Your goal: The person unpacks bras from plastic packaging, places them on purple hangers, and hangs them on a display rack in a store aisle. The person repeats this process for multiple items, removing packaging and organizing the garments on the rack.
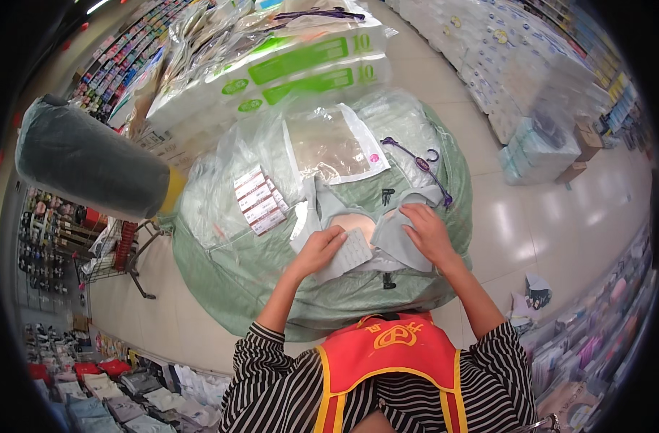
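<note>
A light grey bra (pixel 326 203) with a beige lining lies on a large green woven sack (pixel 237 287). My left hand (pixel 319 251) grips its back band, where rows of hook eyes show. On the right, my right hand (pixel 426 234) rests with bent fingers on the other grey cup; whether it pinches the cloth is hard to tell. Just beyond lies a purple plastic hanger (pixel 422 163). A clear plastic bag (pixel 329 143) with a white border is spread flat behind the bra. Strips of printed labels (pixel 259 200) lie left of it. A small black clip (pixel 387 196) sits between the cups.
White cartons (pixel 307 76) with green print stand behind the sack, topped with plastic-wrapped goods. A wrapped dark roll (pixel 91 157) juts in from the left above a shopping cart (pixel 118 254). Wrapped paper packs (pixel 502 70) are stacked at right. Garment displays (pixel 134 389) border the near left.
</note>
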Motion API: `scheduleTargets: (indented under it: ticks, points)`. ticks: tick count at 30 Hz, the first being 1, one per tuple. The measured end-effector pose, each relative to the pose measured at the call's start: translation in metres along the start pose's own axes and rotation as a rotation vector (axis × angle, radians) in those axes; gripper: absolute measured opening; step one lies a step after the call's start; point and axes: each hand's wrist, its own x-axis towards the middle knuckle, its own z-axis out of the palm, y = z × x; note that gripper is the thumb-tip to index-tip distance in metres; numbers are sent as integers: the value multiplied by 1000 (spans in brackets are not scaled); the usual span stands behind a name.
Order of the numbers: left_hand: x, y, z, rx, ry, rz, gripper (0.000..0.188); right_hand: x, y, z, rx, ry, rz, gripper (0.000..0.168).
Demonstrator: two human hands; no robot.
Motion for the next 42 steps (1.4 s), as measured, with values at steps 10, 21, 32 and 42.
scheduleTargets:
  ticks: [10, 21, 32, 42]
  points:
    - [-4, -2, -5, -94, -4, -41, 26, 19, 34, 42, 68, -281, 0, 25]
    - [-4, 40, -1, -51, -58, 3, 27, 23, -29, -52, 577, -478, 19, 14]
    - [-9, 65, 6, -115, -128, 66, 23, 26, -67, -40, 620, -468, 171, 11]
    - [-12, 55, 12, -460, -217, 14, 20, 26, -63, -31, 679, -470, 185, 13]
